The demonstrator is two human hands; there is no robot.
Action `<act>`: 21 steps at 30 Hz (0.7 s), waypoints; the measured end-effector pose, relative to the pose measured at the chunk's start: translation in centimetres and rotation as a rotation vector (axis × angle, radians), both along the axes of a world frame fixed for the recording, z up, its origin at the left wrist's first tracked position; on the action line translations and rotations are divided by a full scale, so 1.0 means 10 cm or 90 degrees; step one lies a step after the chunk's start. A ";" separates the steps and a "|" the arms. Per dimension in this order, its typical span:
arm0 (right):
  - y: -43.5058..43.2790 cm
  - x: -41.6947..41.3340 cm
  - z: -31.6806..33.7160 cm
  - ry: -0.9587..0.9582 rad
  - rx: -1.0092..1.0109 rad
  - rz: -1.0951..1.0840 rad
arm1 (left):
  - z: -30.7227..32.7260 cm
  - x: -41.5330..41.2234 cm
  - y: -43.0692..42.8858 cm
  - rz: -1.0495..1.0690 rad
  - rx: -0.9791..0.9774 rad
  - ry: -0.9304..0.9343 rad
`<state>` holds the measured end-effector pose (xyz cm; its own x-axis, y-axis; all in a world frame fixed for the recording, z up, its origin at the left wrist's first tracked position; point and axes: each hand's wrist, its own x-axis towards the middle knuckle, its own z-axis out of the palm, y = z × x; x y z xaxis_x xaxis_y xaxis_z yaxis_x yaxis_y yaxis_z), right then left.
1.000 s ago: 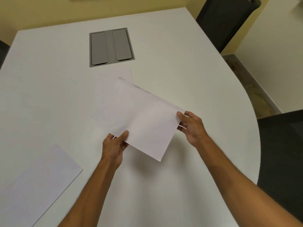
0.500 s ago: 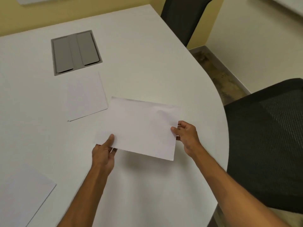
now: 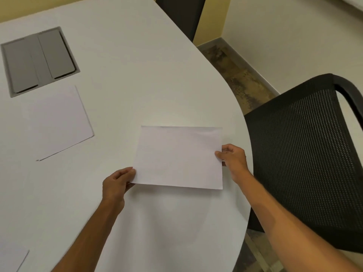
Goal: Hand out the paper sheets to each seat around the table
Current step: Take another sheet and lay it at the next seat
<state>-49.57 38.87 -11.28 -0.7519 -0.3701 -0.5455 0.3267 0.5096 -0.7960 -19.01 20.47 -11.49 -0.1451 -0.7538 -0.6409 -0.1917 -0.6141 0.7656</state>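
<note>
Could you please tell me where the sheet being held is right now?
In the head view, the held sheet sits centre-right between the left hand and right hand, near the table's curved edge beside the mesh chair.

grey cable hatch (image 3: 39, 60) set flush in the tabletop at 10 o'clock, two lids shut side by side. yellow wall (image 3: 23, 6) along 12 o'clock, cream wall (image 3: 284, 40) at 2 o'clock. mottled brown floor strip (image 3: 235, 75) with pale baseboard (image 3: 253, 72) running between them, 1 to 3 o'clock.
</note>
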 end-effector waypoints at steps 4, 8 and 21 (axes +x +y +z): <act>0.03 -0.16 -0.16 0.036 0.031 -0.002 | -0.12 -0.18 0.00 -0.059 -0.033 -0.064; 0.07 -0.22 -0.31 0.091 0.074 0.006 | -0.24 -0.26 0.00 -0.111 -0.082 -0.153; 0.03 -0.24 -0.45 0.272 0.136 0.083 | -0.35 -0.38 0.02 -0.178 -0.159 -0.307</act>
<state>-51.98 39.21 -15.76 -0.8798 -0.3894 -0.2725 -0.0835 0.6911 -0.7179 -22.80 20.63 -15.01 -0.0965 -0.8651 -0.4922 -0.6800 -0.3038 0.6673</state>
